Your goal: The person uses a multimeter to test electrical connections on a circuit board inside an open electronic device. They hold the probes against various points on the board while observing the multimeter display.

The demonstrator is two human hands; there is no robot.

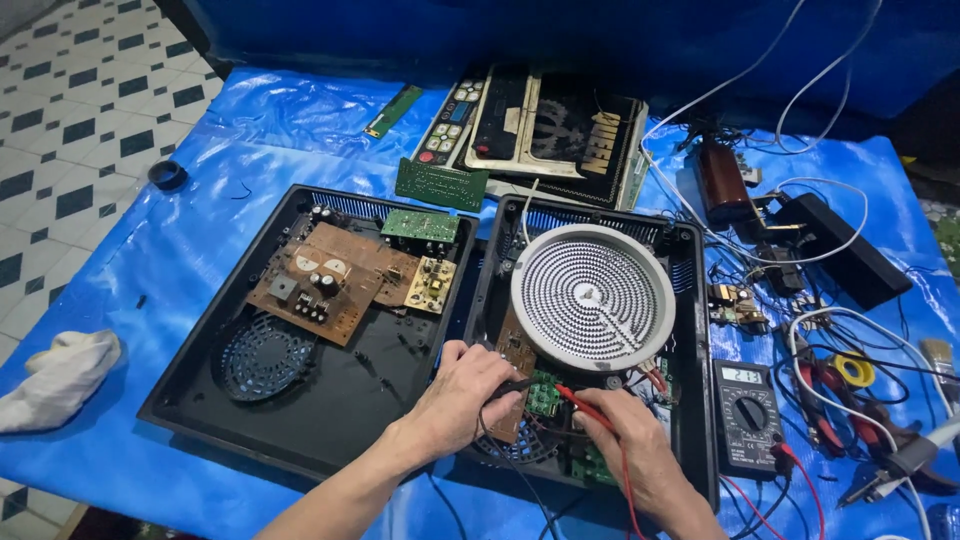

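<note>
My left hand (462, 398) pinches a black probe (516, 384) whose tip rests on a brown circuit board (515, 350) inside the right black cooker base (690, 400). My right hand (630, 440) holds a red probe (585, 408) touching a small green board (545, 395) beside it. A round white coil heater (592, 295) lies above both hands. Red and black leads trail toward the multimeter (746, 415) at the right.
A second open black base (340, 400) with brown boards (325, 280) lies to the left. Control panels and covers (540, 125) are stacked at the back. Tangled wires, pliers (835, 400), tape and a black adapter (840, 245) crowd the right. A white rag (60, 375) lies far left.
</note>
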